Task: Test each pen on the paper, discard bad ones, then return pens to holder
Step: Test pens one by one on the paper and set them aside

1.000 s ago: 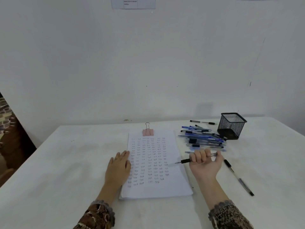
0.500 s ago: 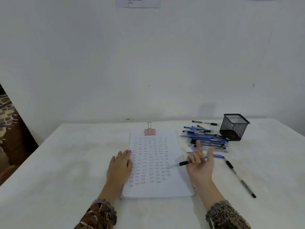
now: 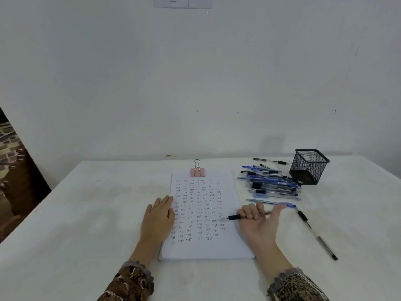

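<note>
Plainly the testing is running well along: the clipped paper stack (image 3: 230,246) is carrying row after row of small "Test" marks most of the way down the sheet, with bare space left only at the bottom. The right hand (image 3: 259,223) is lying palm up at the paper's right edge, its fingers curling round a black-grip pen (image 3: 234,217) while the thumb is stretching out to the right. The pen's tip is pointing left at the last column of marks, and whether it is touching the sheet I cannot tell. The left hand (image 3: 158,218) is resting flat, fingers straight, on the paper's left edge.

Much seems to be waiting. A pile of pens (image 3: 271,183) is lying just beside the mesh pen holder (image 3: 309,167), and no pen is standing out of the holder, so the return step is looking not yet begun. A blue pen (image 3: 269,202) is lying alone just past the right hand, a black pen (image 3: 316,235) is lying apart to the right, and which are rejects I cannot tell.

A pink binder clip (image 3: 197,172) is gripping the stack's top. Everything is sitting on a white, faintly smudged table (image 3: 86,213) against a bare white wall (image 3: 195,83), with a printed notice (image 3: 182,2) hanging high up
</note>
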Motion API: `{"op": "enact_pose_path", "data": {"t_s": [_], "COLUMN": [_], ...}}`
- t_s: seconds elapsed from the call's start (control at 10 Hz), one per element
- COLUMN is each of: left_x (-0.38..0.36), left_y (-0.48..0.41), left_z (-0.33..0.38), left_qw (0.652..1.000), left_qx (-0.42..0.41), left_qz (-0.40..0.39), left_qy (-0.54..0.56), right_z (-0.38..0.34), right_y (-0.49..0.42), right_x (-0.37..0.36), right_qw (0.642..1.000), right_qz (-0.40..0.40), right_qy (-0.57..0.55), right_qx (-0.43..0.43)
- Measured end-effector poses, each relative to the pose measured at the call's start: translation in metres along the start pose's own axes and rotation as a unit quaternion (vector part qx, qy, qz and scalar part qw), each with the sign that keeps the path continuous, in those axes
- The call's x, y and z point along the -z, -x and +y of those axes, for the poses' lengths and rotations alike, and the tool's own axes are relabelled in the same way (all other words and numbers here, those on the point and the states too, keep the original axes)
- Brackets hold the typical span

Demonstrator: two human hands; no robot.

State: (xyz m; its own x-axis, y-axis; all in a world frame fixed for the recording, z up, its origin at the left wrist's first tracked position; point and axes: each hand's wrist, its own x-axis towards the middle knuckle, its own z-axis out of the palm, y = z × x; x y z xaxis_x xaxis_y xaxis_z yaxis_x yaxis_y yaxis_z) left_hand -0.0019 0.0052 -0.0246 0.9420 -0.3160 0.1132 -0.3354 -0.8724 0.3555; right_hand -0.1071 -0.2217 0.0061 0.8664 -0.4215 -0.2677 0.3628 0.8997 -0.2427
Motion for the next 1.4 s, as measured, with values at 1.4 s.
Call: {"op": "enact_pose_path", "data": {"t_s": [1.4], "left_x": [0.004], "left_y": [0.003], "left_z": [0.004], "left_qw": [1.000], "left_qx": [-0.004], "left_qz": [0.001], "left_qy": [0.005], "right_z": [0.017], "right_y": [0.007], "right_x": [0.006], "right_qw": [0.837], "right_qz": [-0.141], "right_qy": [0.524], "right_qx": [0.069]}}
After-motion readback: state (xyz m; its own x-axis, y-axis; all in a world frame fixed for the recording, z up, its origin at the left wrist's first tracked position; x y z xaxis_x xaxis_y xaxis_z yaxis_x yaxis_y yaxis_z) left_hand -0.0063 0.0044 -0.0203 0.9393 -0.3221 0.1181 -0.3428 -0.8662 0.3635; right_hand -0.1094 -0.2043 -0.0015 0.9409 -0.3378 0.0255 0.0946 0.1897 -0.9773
